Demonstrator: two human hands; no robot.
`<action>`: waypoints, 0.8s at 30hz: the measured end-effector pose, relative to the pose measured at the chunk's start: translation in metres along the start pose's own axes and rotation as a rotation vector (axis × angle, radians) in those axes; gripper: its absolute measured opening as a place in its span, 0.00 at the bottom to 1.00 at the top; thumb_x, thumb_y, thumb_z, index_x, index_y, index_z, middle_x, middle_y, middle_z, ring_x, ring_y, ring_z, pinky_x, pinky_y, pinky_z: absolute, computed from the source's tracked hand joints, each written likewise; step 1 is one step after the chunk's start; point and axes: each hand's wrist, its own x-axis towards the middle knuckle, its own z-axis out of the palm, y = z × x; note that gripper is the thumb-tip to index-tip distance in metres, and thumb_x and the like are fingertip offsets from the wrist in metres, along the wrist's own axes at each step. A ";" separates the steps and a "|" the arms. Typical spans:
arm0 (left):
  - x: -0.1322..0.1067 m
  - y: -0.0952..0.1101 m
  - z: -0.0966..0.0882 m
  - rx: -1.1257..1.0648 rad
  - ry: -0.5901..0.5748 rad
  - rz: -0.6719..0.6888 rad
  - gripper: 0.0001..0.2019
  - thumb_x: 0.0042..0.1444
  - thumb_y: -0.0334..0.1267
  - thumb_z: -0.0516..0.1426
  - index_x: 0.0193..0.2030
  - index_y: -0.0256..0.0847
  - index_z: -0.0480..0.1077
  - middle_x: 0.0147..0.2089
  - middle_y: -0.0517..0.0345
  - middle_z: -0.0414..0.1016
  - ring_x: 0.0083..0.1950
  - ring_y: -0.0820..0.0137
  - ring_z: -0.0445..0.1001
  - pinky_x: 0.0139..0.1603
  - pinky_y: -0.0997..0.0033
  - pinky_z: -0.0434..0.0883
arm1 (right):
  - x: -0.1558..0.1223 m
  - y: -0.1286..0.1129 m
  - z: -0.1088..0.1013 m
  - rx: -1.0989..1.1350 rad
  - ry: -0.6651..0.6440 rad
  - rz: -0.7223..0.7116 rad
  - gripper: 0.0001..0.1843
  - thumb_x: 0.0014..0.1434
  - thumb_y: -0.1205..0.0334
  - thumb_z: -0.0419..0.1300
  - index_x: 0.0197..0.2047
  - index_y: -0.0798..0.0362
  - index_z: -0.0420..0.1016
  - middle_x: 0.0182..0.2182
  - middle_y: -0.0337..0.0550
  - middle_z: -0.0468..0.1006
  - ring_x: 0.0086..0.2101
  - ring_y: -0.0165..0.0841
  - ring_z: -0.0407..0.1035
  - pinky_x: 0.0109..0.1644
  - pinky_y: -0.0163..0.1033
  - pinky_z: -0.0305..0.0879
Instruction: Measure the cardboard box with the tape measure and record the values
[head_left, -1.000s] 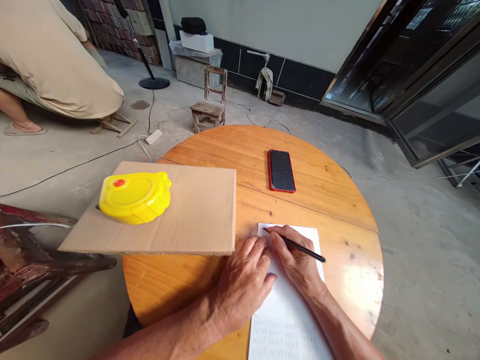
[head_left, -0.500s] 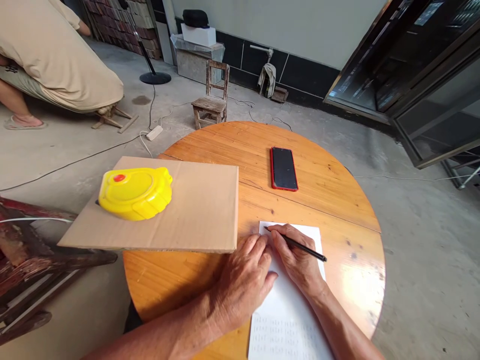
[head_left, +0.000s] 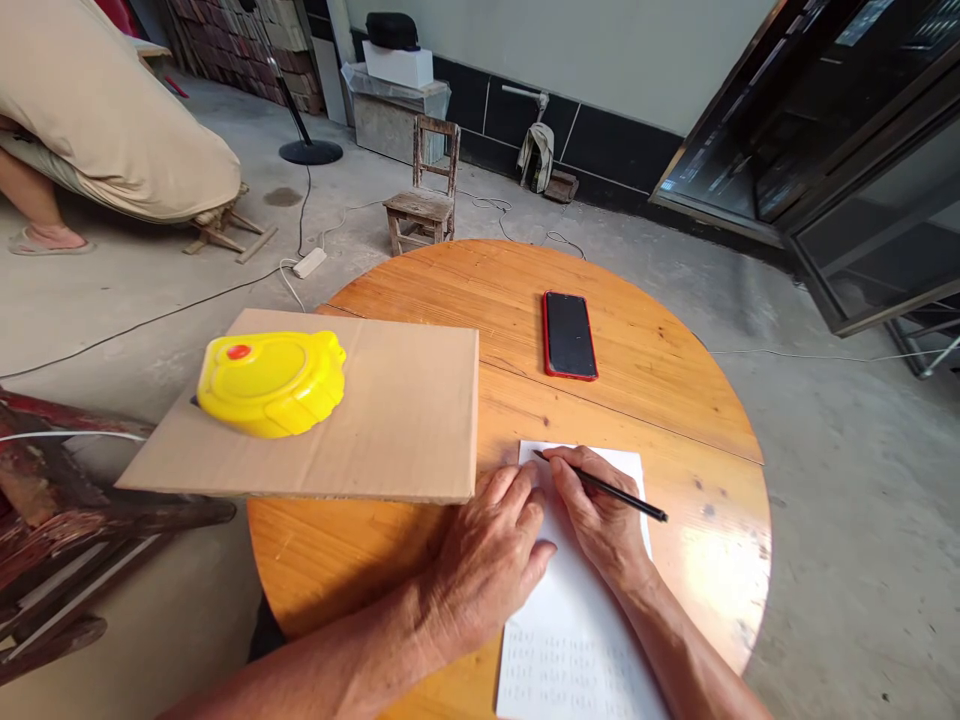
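A black pen (head_left: 616,491) is pinched in my right hand (head_left: 600,515), its tip near the top left part of a white sheet of paper (head_left: 551,640). Rows of faint writing show on the lower part of the sheet. My left hand (head_left: 499,545) lies flat with its fingers stretched toward the sheet's left edge, resting partly on the paper and partly on the round wooden table (head_left: 652,370). Left of that hand lies a flat piece of cardboard (head_left: 412,420), with a yellow tape-measure-shaped case with a red button (head_left: 274,385) on it.
A phone in a red case (head_left: 569,336) lies toward the table's far side. Past the table stand a small wooden chair (head_left: 421,205) and a stand with a round black base (head_left: 310,152). Another person (head_left: 112,130) sits at the upper left. Cables cross the floor.
My right hand with the pen has shifted slightly to the right along the top of the sheet. My left hand has stayed in place. The other person's forearm has gone from view.
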 end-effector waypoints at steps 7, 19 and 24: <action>0.001 0.000 -0.001 -0.024 -0.009 -0.016 0.15 0.55 0.33 0.62 0.49 0.36 0.70 0.58 0.46 0.71 0.60 0.55 0.67 0.61 0.52 0.69 | 0.000 -0.001 0.000 -0.005 -0.020 -0.020 0.10 0.65 0.59 0.56 0.40 0.51 0.79 0.30 0.41 0.80 0.30 0.32 0.73 0.36 0.38 0.70; 0.002 0.000 -0.001 -0.039 0.000 -0.016 0.18 0.53 0.32 0.63 0.51 0.35 0.70 0.60 0.47 0.70 0.60 0.56 0.66 0.62 0.54 0.68 | 0.001 0.001 0.001 -0.004 -0.058 -0.055 0.09 0.66 0.62 0.56 0.41 0.51 0.78 0.31 0.41 0.79 0.30 0.31 0.71 0.36 0.37 0.68; 0.002 0.000 -0.002 -0.035 0.007 -0.007 0.19 0.53 0.32 0.63 0.53 0.33 0.69 0.59 0.46 0.70 0.60 0.55 0.66 0.61 0.53 0.69 | 0.001 0.000 0.000 -0.022 -0.069 -0.042 0.09 0.66 0.62 0.56 0.40 0.51 0.78 0.31 0.41 0.79 0.29 0.31 0.71 0.36 0.37 0.68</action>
